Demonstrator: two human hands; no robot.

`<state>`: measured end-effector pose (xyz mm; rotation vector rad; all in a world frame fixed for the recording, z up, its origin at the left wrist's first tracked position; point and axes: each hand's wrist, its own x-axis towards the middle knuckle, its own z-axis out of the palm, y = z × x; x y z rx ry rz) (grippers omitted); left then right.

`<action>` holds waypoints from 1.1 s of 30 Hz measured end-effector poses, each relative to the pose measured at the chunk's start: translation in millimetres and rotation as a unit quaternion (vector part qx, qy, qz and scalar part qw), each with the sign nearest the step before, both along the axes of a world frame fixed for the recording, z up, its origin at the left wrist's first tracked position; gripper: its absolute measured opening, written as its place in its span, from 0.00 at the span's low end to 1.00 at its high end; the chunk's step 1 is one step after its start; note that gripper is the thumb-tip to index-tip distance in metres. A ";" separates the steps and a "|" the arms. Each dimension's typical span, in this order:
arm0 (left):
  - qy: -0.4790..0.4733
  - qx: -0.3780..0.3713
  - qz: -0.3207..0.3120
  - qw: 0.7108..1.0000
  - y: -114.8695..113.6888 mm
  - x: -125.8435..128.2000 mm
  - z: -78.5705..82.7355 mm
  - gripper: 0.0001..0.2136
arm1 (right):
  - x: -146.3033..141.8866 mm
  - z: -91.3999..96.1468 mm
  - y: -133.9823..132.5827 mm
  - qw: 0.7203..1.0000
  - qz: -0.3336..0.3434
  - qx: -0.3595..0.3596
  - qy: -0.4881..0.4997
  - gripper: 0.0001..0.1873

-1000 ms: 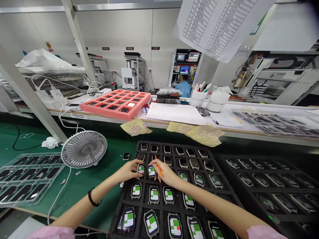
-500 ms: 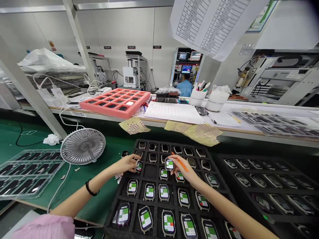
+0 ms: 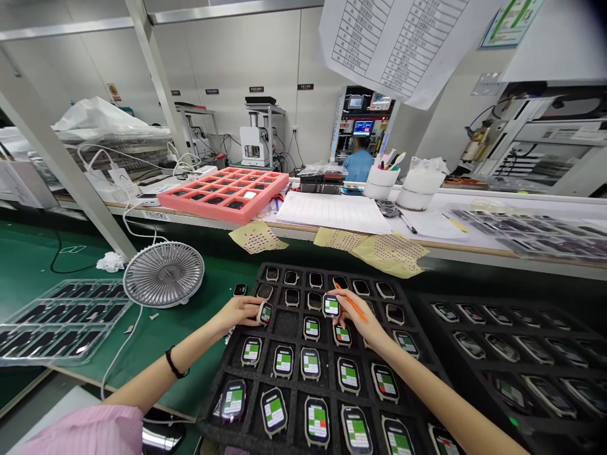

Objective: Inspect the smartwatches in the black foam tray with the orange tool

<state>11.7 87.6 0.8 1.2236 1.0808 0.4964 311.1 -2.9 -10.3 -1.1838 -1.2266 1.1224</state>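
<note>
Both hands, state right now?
Left hand: closed, holding a smartwatch by its edge.
Right hand: closed on an orange stick, fingertips on a second smartwatch.

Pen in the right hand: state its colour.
The pen is orange, clearest in the head view.

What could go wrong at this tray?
The orange pen in the right hand has its tip close to a smartwatch screen, so it might scratch it. A loose watch lies outside the black foam tray on the green mat, where a forearm could perhaps knock it.
</note>
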 end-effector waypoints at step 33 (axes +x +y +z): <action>-0.106 0.027 -0.049 0.993 -10.1 67.5 38.4 0.21 | 1.3 12.7 -10.7 0.994 -0.011 -0.017 0.109 0.18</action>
